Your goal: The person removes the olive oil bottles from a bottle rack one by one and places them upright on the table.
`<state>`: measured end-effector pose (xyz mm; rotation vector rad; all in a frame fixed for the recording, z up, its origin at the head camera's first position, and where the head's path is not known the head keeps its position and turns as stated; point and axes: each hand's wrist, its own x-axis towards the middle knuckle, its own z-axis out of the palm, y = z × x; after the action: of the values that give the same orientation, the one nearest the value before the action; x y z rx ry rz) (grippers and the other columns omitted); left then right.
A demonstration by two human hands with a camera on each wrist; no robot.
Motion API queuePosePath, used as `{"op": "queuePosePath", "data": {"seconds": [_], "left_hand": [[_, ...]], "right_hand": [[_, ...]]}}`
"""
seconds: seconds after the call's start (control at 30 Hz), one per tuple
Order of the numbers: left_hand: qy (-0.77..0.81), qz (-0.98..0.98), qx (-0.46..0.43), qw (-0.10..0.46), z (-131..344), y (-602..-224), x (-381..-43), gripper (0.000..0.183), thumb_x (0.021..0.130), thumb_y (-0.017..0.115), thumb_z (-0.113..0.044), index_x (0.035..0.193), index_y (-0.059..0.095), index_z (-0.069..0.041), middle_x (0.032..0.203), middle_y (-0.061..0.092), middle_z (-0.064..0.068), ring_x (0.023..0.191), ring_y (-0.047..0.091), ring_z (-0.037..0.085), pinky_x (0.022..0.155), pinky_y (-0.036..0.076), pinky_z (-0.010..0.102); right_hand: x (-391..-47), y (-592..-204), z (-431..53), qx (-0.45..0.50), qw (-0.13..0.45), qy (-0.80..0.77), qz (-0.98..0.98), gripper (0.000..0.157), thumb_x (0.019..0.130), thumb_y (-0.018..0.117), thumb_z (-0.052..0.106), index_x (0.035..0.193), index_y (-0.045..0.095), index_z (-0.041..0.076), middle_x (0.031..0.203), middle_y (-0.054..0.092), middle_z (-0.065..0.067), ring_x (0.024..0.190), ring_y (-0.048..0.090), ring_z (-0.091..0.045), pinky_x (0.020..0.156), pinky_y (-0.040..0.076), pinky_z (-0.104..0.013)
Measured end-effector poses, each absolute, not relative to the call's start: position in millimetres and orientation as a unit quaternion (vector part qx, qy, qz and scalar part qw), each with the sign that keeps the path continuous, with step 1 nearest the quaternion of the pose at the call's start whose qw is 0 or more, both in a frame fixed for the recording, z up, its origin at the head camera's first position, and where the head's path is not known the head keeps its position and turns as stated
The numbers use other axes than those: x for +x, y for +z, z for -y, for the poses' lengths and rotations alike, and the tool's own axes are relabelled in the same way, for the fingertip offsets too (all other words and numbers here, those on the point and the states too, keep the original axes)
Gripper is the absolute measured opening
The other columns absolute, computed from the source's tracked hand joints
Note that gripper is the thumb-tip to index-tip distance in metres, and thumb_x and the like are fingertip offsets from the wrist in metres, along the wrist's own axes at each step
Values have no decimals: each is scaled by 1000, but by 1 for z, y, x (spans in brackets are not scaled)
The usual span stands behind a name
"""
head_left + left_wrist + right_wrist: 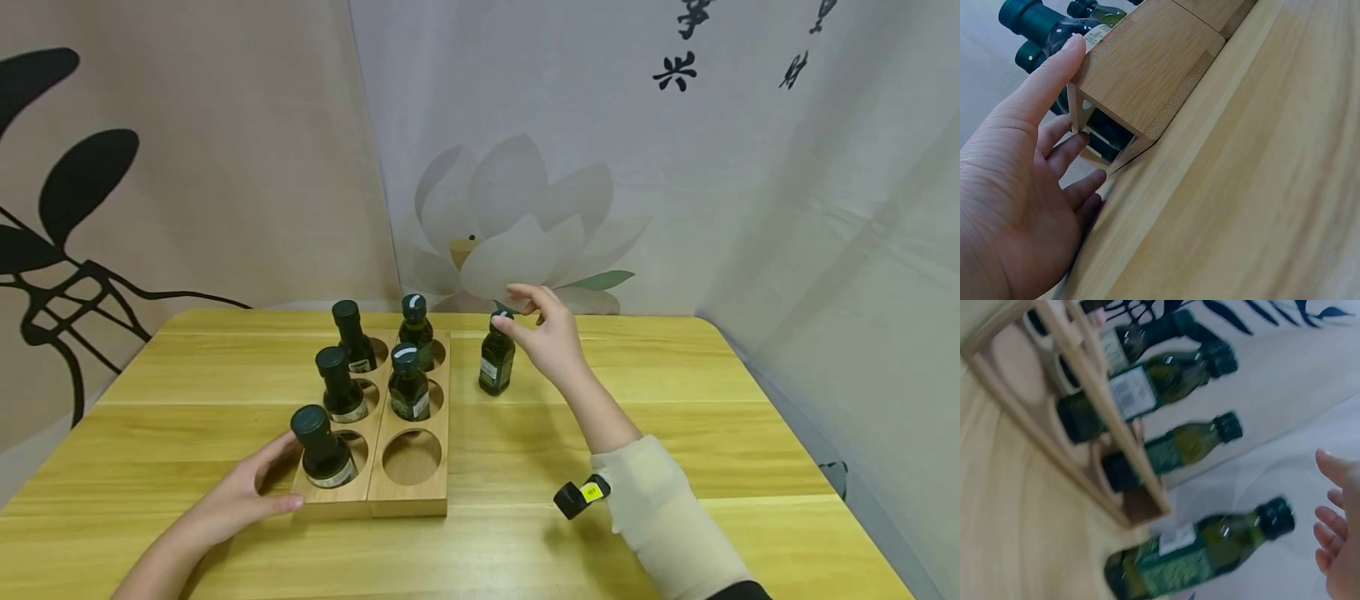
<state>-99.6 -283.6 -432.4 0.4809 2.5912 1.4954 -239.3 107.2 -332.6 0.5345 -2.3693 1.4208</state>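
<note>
Beside a small dark green glass bottle [495, 367] standing on the table is my right hand [553, 342], thumb and fingers spread near its cap. The right wrist view shows a gap between that hand [1342, 534] and the bottle [1200, 553]. My left hand [238, 498] rests at the front left corner of a two-part wooden bottle rack [409, 507]. In the left wrist view its straight thumb lies at the rack's top edge, its loose fingers along the open side. Three bottles stand in the rack's left column, two in the right; its front right hole [412, 457] shows bare wood.
The wooden table [675, 533] extends around the rack, with its back edge close to a printed curtain [525, 100]. A black strap [581, 496] with a yellow label sits at the right sleeve [660, 508].
</note>
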Motion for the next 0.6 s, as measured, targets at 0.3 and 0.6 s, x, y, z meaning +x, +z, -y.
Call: {"op": "queuePosePath", "data": {"seconds": [0.3, 0.6], "left_hand": [[495, -852, 161, 58, 284, -433, -99, 81, 83, 72, -7, 146, 23, 11, 141, 35, 35, 127, 31, 51, 92, 28, 9], [497, -851, 162, 57, 283, -431, -100, 82, 83, 72, -7, 145, 22, 12, 141, 33, 36, 127, 31, 52, 92, 28, 10]], "right_hand": [[-216, -316, -81, 250, 165, 512, 805, 42, 83, 77, 20, 123, 64, 11, 109, 61, -1, 90, 50, -30, 72, 40, -36], [-202, -325, -50, 301, 139, 520, 787, 42, 82, 78, 17, 121, 64, 10, 109, 63, 0, 88, 50, -14, 71, 42, -35]]}}
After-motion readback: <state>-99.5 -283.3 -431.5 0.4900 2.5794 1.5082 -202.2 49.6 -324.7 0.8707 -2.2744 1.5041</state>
